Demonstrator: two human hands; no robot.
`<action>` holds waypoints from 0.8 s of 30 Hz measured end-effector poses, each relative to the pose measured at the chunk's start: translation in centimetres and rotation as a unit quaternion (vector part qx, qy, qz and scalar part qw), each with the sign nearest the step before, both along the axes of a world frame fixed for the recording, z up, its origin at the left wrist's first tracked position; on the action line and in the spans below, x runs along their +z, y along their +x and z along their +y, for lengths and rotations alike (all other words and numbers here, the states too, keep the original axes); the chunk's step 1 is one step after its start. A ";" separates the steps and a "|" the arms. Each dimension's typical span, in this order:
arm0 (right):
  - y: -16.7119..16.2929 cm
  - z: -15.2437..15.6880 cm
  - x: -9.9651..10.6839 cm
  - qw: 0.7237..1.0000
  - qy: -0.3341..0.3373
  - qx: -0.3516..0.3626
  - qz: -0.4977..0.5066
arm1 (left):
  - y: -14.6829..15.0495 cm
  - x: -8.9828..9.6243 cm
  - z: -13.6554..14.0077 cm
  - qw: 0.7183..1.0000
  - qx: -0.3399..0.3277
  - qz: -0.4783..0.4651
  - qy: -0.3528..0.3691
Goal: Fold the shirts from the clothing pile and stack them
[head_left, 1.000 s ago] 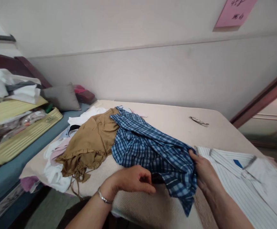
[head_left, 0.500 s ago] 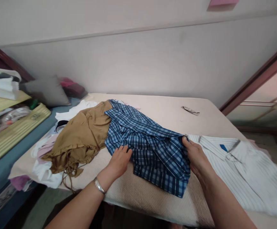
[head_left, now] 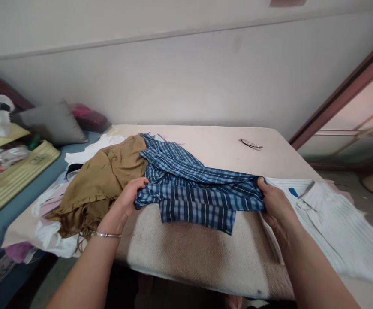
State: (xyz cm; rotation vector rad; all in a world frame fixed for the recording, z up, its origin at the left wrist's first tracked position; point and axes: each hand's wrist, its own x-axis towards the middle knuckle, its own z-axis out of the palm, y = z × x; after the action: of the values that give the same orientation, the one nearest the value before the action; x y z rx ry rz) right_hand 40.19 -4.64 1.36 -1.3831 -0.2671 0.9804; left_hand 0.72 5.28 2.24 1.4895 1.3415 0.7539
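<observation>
Currently the left hand (head_left: 132,194) and right hand (head_left: 274,202) each pinch the plaid shirt (head_left: 196,193), drawn out between them above the worktop (head_left: 189,253). Its far end meets a brown garment (head_left: 112,167) on the left. Under the right arm lies a striped shirt (head_left: 337,227); glasses (head_left: 251,145) rest farther back.
</observation>
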 end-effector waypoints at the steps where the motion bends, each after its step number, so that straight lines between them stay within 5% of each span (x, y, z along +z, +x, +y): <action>1: 0.3 0.0 -0.2 1.000 0.011 -0.002 -0.001 | -0.5 -0.2 0.4 0.998 0.023 0.053 -0.008; 4: 0.6 -0.1 -0.9 0.999 0.001 0.031 -0.036 | -1.1 -1.3 1.1 0.976 0.053 0.212 -0.012; 6: 0.4 -0.2 -1.1 0.980 -0.086 0.065 -0.167 | -0.9 -1.9 1.0 0.959 0.051 0.278 0.007; 7: 0.2 -0.3 -1.2 0.949 -0.145 0.075 -0.268 | -0.7 -2.0 0.9 0.944 0.042 0.325 0.029; 9: -0.6 -0.5 -1.1 0.845 -0.237 0.082 -0.473 | -0.2 -1.9 0.4 0.904 0.002 0.419 0.086; 11: -1.4 -0.8 -1.0 0.751 -0.245 0.077 -0.609 | -0.1 -1.5 0.0 0.877 -0.064 0.458 0.134; 12: -1.8 -0.9 -1.0 0.728 -0.221 0.075 -0.645 | -0.1 -1.2 -0.1 0.879 -0.095 0.444 0.144; 14: -2.3 -1.0 -1.1 0.724 -0.165 0.098 -0.663 | -0.3 -0.9 -0.1 0.893 -0.139 0.400 0.152; 19: -2.4 -0.9 -2.2 0.769 -0.116 0.245 -0.579 | -0.5 -1.4 0.0 0.901 -0.177 0.373 0.133; 24: -3.0 -1.0 -2.3 0.720 -0.158 0.337 -0.585 | -0.7 -1.9 -0.1 0.891 -0.218 0.387 0.095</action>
State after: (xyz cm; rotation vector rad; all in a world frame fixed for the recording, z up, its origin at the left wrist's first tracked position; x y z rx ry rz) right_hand 37.20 -5.59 -0.93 -2.1602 -1.7283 0.5535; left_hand 0.03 5.19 0.35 2.2867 1.4161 -0.0363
